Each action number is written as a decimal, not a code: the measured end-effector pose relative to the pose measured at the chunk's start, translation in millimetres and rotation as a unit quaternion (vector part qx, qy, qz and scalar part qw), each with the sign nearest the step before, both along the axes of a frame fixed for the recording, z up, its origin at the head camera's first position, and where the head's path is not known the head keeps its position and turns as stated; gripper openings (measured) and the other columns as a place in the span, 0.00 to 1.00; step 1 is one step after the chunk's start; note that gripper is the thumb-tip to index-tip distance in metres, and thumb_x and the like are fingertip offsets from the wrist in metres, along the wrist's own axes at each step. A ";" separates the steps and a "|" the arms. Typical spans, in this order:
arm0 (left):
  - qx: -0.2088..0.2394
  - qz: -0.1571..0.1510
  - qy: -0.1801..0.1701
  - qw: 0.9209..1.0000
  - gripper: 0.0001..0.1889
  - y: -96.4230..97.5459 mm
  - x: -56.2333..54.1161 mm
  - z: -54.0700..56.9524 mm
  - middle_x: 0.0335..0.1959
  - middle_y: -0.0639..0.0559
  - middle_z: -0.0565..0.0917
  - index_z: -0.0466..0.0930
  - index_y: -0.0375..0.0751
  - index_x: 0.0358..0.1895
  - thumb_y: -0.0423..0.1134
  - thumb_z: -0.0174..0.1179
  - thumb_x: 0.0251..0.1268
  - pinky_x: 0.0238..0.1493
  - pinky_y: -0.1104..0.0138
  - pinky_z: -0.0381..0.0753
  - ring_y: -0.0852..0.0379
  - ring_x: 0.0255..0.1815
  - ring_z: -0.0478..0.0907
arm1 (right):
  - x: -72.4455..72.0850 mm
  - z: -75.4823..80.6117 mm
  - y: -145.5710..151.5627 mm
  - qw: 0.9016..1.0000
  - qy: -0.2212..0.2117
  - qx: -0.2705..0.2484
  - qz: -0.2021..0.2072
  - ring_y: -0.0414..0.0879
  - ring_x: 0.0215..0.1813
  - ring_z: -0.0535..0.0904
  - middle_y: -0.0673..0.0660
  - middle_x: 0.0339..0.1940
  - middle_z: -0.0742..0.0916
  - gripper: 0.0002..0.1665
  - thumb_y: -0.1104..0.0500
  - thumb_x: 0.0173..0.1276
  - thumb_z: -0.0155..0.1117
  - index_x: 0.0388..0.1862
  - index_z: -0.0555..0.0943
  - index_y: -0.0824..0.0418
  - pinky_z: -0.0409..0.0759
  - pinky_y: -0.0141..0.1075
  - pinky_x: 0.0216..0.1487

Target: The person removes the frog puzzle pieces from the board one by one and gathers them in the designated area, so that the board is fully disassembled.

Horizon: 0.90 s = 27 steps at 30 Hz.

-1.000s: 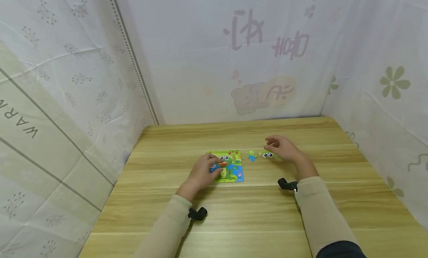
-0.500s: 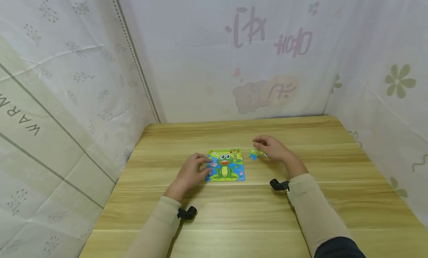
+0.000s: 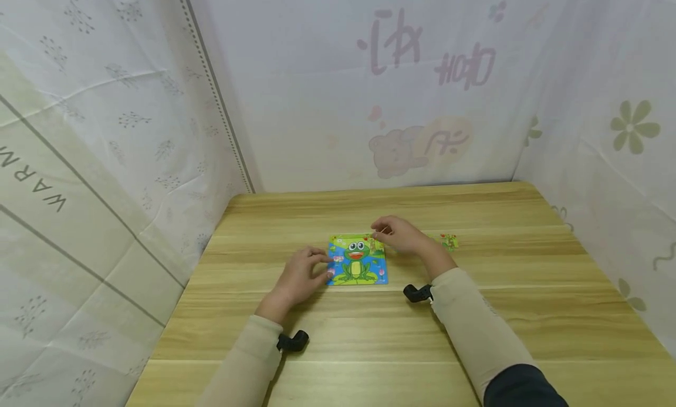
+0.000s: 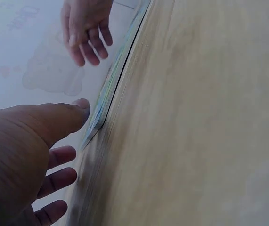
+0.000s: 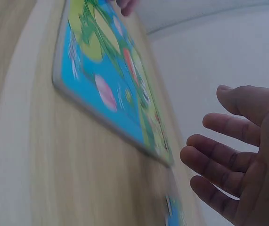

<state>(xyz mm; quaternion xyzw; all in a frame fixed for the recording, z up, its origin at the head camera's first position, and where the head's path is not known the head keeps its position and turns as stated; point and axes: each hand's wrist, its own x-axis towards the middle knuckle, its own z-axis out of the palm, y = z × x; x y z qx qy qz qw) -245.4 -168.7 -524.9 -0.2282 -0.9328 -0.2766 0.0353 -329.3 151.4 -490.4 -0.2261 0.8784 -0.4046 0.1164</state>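
Note:
A square frog jigsaw puzzle (image 3: pixel 357 271) lies flat on the wooden table, its picture showing a green frog on blue water. Along its left edge rests my left hand (image 3: pixel 302 273), fingers spread loosely; in the left wrist view the thumb (image 4: pixel 73 117) is right at the puzzle's corner. My right hand (image 3: pixel 402 236) hovers at the puzzle's upper right corner. In the right wrist view its fingers (image 5: pixel 214 157) are relaxed, with nothing between them. Loose puzzle pieces (image 3: pixel 450 241) lie to the right, partly hidden behind the right hand and wrist.
The wooden table (image 3: pixel 338 348) runs back to a white printed curtain (image 3: pixel 317 102), with more curtain on both sides. Each sleeved wrist carries a small black camera (image 3: pixel 417 292).
My right hand has moved left from over the loose pieces to the puzzle's upper right corner. My left hand has drawn back from over the puzzle to its left edge, uncovering the frog.

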 end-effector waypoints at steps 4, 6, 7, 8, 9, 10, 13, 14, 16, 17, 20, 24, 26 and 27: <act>-0.010 -0.006 0.009 1.000 0.17 0.2 1.4 -3.9 0.67 0.50 0.78 0.87 0.50 0.59 0.48 0.70 0.72 0.72 0.43 0.68 0.42 0.70 0.72 | 1.3 -1.7 -17.2 1.000 0.003 0.005 0.018 0.52 0.58 0.81 0.55 0.56 0.84 0.23 0.52 0.82 0.62 0.68 0.79 0.62 0.82 0.49 0.59; -0.012 -0.009 0.010 1.000 0.17 0.3 2.6 -4.2 0.67 0.51 0.78 0.87 0.51 0.60 0.48 0.70 0.72 0.72 0.43 0.68 0.42 0.70 0.72 | 1.5 -4.3 -25.5 1.000 0.004 0.008 0.023 0.51 0.58 0.81 0.55 0.56 0.85 0.23 0.52 0.82 0.62 0.68 0.80 0.62 0.82 0.48 0.59; -0.012 -0.009 0.012 1.000 0.17 0.4 3.2 -4.0 0.67 0.50 0.78 0.87 0.51 0.60 0.48 0.70 0.72 0.72 0.42 0.68 0.42 0.70 0.72 | 1.4 -6.0 -29.5 1.000 0.007 0.013 0.026 0.50 0.58 0.81 0.54 0.56 0.85 0.23 0.52 0.81 0.63 0.67 0.80 0.62 0.82 0.48 0.59; -0.011 -0.010 0.014 1.000 0.17 0.5 4.3 -3.2 0.66 0.50 0.78 0.87 0.50 0.60 0.48 0.70 0.71 0.71 0.41 0.67 0.42 0.70 0.72 | 2.2 -6.5 -33.7 0.999 0.006 0.017 0.027 0.50 0.58 0.81 0.54 0.56 0.85 0.22 0.52 0.81 0.63 0.67 0.80 0.62 0.82 0.48 0.59; -0.010 -0.012 0.015 1.000 0.17 0.7 5.1 -2.2 0.66 0.49 0.78 0.87 0.50 0.60 0.48 0.71 0.71 0.71 0.40 0.67 0.41 0.70 0.71 | 2.7 -7.4 -37.5 0.999 0.008 0.021 0.031 0.50 0.58 0.81 0.54 0.55 0.85 0.22 0.53 0.81 0.63 0.67 0.80 0.62 0.82 0.48 0.59; -0.008 -0.014 0.016 1.000 0.17 0.8 6.1 -1.4 0.66 0.49 0.78 0.87 0.50 0.60 0.47 0.71 0.71 0.71 0.39 0.67 0.41 0.69 0.71 | 3.1 -8.5 -41.1 0.999 0.009 0.025 0.032 0.50 0.58 0.81 0.53 0.55 0.85 0.22 0.53 0.81 0.63 0.67 0.81 0.62 0.83 0.47 0.59; -0.008 -0.015 0.023 1.000 0.17 1.2 7.4 -0.7 0.65 0.48 0.79 0.88 0.49 0.59 0.46 0.72 0.70 0.69 0.38 0.68 0.40 0.68 0.72 | 6.4 -8.7 -51.1 0.999 0.011 0.034 0.035 0.49 0.56 0.82 0.53 0.54 0.84 0.21 0.54 0.80 0.64 0.66 0.81 0.62 0.83 0.47 0.58; -0.007 -0.015 0.025 1.000 0.17 1.3 7.5 -0.9 0.65 0.48 0.79 0.88 0.49 0.58 0.46 0.72 0.70 0.69 0.38 0.68 0.40 0.68 0.72 | 7.7 -8.4 -53.8 0.999 0.010 0.034 0.035 0.49 0.55 0.82 0.53 0.54 0.84 0.21 0.54 0.80 0.64 0.66 0.81 0.62 0.84 0.46 0.57; -0.009 -0.015 0.028 0.999 0.16 1.7 7.4 -1.3 0.64 0.48 0.80 0.89 0.50 0.57 0.46 0.72 0.70 0.68 0.38 0.68 0.40 0.67 0.72 | 8.9 -9.8 -58.2 0.999 0.011 0.038 0.036 0.47 0.53 0.82 0.52 0.52 0.85 0.20 0.55 0.79 0.65 0.65 0.82 0.61 0.84 0.45 0.56; -0.010 -0.014 0.027 0.999 0.15 1.8 7.3 -1.6 0.64 0.49 0.80 0.89 0.51 0.57 0.46 0.72 0.70 0.68 0.39 0.68 0.41 0.67 0.72 | 9.3 -10.6 -60.0 0.998 0.012 0.039 0.037 0.46 0.52 0.82 0.51 0.52 0.85 0.19 0.55 0.79 0.66 0.64 0.82 0.61 0.84 0.44 0.55; -0.013 -0.012 0.020 1.000 0.15 1.8 7.3 -2.4 0.64 0.51 0.79 0.89 0.54 0.57 0.47 0.71 0.71 0.68 0.41 0.69 0.42 0.68 0.71 | 9.4 -14.1 -63.9 0.998 0.017 0.046 0.040 0.44 0.50 0.82 0.50 0.50 0.85 0.18 0.56 0.77 0.68 0.62 0.84 0.60 0.84 0.42 0.54; -0.017 -0.010 0.007 1.000 0.14 1.5 7.7 -2.6 0.66 0.51 0.78 0.89 0.56 0.57 0.49 0.70 0.72 0.68 0.42 0.69 0.43 0.68 0.70 | 10.2 -17.4 -67.8 0.997 0.024 0.054 0.045 0.45 0.49 0.80 0.49 0.49 0.83 0.19 0.56 0.75 0.71 0.62 0.85 0.59 0.83 0.41 0.53; -0.017 -0.008 0.004 1.000 0.14 1.3 7.7 -3.0 0.66 0.51 0.78 0.89 0.56 0.57 0.50 0.70 0.72 0.68 0.43 0.69 0.43 0.68 0.70 | 11.1 -18.8 -69.4 0.997 0.025 0.057 0.045 0.45 0.48 0.80 0.49 0.48 0.82 0.19 0.55 0.75 0.71 0.61 0.85 0.59 0.83 0.40 0.52; -0.015 -0.007 0.001 1.000 0.14 1.2 7.7 -3.0 0.66 0.51 0.78 0.89 0.57 0.57 0.50 0.70 0.72 0.69 0.43 0.69 0.43 0.68 0.70 | 11.6 -19.3 -70.1 0.997 0.026 0.060 0.044 0.44 0.48 0.80 0.49 0.48 0.82 0.19 0.55 0.75 0.71 0.61 0.86 0.59 0.83 0.40 0.51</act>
